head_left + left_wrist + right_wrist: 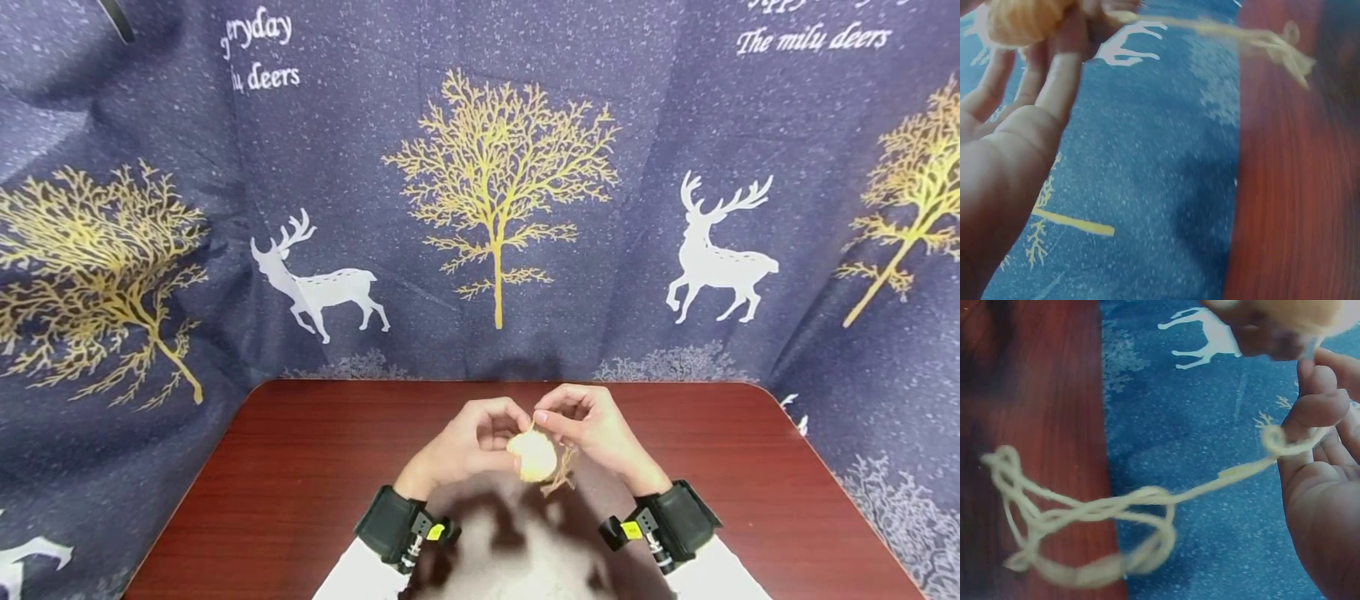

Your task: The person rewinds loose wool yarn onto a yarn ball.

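A small pale-yellow ball of yarn (534,456) is held up over the table by my left hand (480,437), its thumb and fingers curled round it. Close beside it, my right hand (596,429) pinches a strand at the top of the ball between thumb and forefinger. A loose tail of yarn (1097,506) dangles from the right hand in tangled loops, and its end looks knotted in the left wrist view. Striped windings show on the ball (1022,22) there. The right wrist view catches only the ball's lower part (1291,315).
Below the hands lies a reddish-brown wooden table (315,467) with rounded far corners. A dark blue curtain (450,350) printed with deer and golden trees hangs behind it and along both sides. Each wrist wears a black strap (678,521) with a small camera.
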The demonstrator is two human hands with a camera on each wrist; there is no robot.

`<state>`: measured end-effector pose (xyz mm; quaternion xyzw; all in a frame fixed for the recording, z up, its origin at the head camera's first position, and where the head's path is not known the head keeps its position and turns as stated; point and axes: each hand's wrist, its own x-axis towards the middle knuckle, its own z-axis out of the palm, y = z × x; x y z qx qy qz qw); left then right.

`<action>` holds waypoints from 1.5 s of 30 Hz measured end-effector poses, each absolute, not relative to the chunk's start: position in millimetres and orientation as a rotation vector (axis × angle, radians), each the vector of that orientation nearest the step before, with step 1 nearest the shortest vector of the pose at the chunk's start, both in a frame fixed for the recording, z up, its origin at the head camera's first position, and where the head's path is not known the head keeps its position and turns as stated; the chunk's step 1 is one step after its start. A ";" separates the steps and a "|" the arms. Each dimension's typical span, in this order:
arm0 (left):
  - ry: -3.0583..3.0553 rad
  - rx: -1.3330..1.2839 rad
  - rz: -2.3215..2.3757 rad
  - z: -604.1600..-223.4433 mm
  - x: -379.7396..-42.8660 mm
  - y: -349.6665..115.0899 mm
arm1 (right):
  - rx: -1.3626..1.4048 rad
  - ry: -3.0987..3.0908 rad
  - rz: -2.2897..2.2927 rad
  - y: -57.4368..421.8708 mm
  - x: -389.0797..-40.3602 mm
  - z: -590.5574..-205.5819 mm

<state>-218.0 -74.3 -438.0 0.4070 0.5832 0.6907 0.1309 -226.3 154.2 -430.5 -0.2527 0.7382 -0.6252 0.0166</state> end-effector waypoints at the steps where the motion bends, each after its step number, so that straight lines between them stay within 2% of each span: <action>1: 1.652 1.192 2.068 -436.9 -218.0 -74.0 | -0.787 2.280 -1.950 153.4 -226.6 -432.3; 6: 1.572 1.085 2.387 -431.2 -216.5 -70.9 | -0.796 2.211 -1.998 148.4 -225.4 -439.3; 14: 1.501 0.673 2.811 -428.8 -216.5 -63.9 | -0.782 2.318 -1.937 139.6 -220.6 -445.9; 19: 1.860 0.355 2.970 -431.1 -221.5 -57.3 | -0.776 2.333 -1.899 134.8 -214.7 -446.3; 23: 2.304 0.230 2.790 -439.4 -223.3 -54.9 | -0.803 2.337 -1.877 132.4 -212.0 -442.5; 28: 2.706 0.395 2.368 -453.3 -221.2 -56.8 | -0.879 2.368 -1.912 134.9 -215.9 -431.9; 31: 2.720 0.512 2.182 -458.5 -219.7 -59.7 | -0.878 2.370 -1.951 140.0 -220.2 -426.0; 38: 2.112 0.765 2.127 -456.3 -218.2 -68.0 | -0.711 2.228 -2.080 152.2 -229.9 -422.2; 45: 1.570 1.055 2.296 -446.6 -216.2 -69.8 | -0.729 2.180 -2.083 149.0 -232.7 -426.0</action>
